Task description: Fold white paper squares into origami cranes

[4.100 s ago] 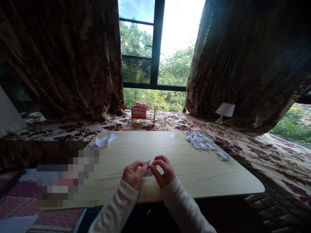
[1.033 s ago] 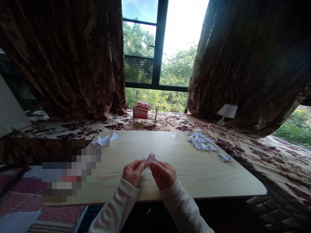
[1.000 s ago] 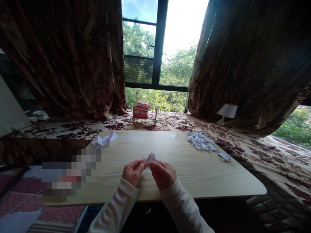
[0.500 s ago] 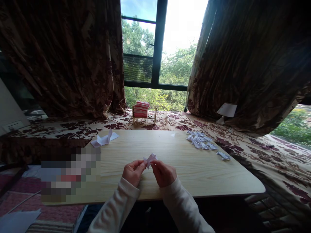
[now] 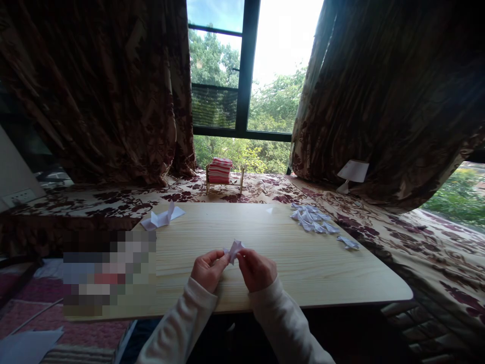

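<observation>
A small folded piece of white paper is held between my two hands, over the front middle of the wooden table. My left hand pinches its left side with thumb and forefinger. On the other side, my right hand has its fingertips closed on the paper's right edge. The paper has pointed corners and several creases; its lower part is partly covered by the fingers.
Several folded paper pieces lie heaped at the table's back right, with another folded piece nearer the right edge. Creased paper sheets rest at the back left. Beyond, a small rack holds striped cloths; a white lamp stands right.
The folded paper has turned slightly between my fingers, and my right fingertips have shifted a little along its edge. Everything else stays where it was.
</observation>
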The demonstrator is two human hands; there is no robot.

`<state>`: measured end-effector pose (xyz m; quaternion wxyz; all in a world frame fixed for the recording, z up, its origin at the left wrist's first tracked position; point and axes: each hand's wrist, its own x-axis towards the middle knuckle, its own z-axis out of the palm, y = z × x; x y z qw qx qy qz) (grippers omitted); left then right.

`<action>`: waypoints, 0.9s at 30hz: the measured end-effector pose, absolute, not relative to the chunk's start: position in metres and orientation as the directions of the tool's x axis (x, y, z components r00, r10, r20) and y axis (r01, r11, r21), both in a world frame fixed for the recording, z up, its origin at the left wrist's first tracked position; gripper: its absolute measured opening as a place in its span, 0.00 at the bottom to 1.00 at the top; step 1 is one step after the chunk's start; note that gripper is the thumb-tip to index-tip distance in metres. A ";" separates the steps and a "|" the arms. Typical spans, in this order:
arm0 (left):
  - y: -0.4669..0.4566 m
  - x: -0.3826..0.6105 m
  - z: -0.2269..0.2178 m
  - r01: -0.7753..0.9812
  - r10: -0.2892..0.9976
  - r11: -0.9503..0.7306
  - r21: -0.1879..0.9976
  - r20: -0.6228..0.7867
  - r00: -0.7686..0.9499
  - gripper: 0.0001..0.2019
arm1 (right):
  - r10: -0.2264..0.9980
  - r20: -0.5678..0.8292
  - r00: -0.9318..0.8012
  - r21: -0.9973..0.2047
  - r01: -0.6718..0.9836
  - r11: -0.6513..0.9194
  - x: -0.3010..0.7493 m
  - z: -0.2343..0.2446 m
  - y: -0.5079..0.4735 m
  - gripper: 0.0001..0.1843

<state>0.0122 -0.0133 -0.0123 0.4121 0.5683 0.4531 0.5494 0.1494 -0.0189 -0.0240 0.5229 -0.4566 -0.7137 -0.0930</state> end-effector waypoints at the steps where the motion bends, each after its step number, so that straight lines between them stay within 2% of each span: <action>1: -0.014 0.012 -0.011 0.071 0.968 -0.251 0.965 0.252 -0.009 0.09 | 0.553 0.833 -0.033 -0.346 0.749 0.565 0.149 -0.024 -0.019 0.09; 11: -0.016 0.012 -0.007 0.154 0.961 -0.277 0.948 0.274 0.039 0.13 | 0.534 0.845 0.002 -0.346 0.764 0.544 0.151 -0.025 -0.018 0.09; 27: -0.020 0.015 -0.006 0.199 0.941 -0.337 0.920 0.322 0.108 0.11 | 0.553 0.833 0.034 -0.372 0.773 0.513 0.149 -0.025 -0.018 0.09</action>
